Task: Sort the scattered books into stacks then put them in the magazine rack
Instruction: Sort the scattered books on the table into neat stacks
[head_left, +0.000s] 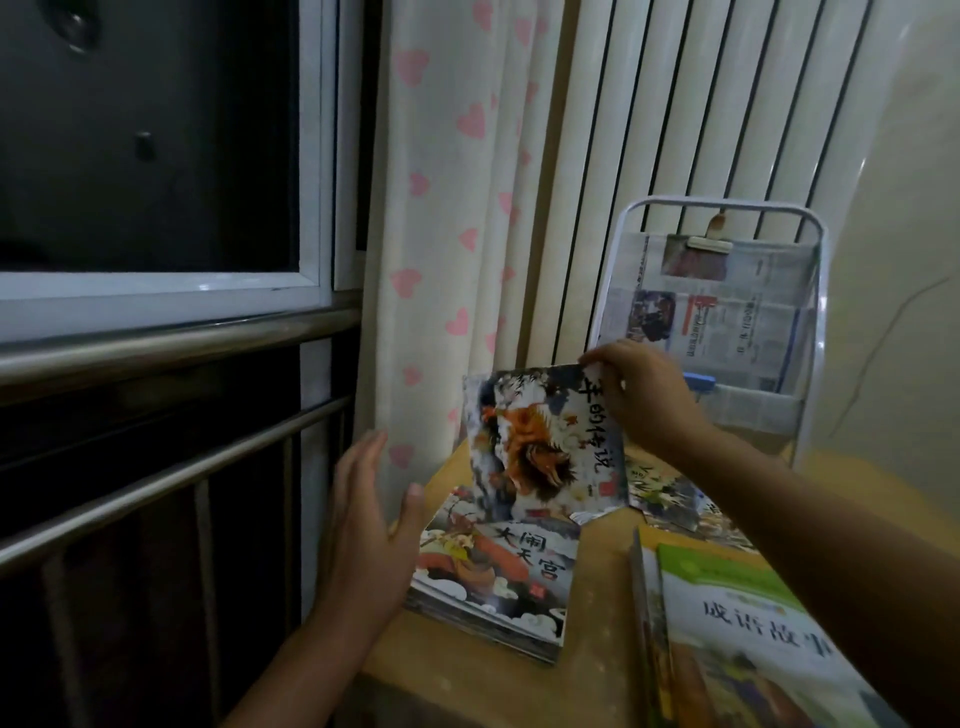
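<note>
My right hand pinches the top corner of a thin picture book with an orange beast on its cover and holds it upright above the table. Under it lies a stack of similar picture books with a monkey-king cover on top. My left hand hovers open just left of that stack, palm turned toward it. A second stack with a green-and-white cover lies at the front right. More loose books lie behind my right forearm. The white wire magazine rack stands at the back.
The wooden table is small, its left edge close to a metal railing under a dark window. A heart-print curtain hangs behind the books. Newspapers fill the rack's upper pockets. A radiator and wall stand behind the rack.
</note>
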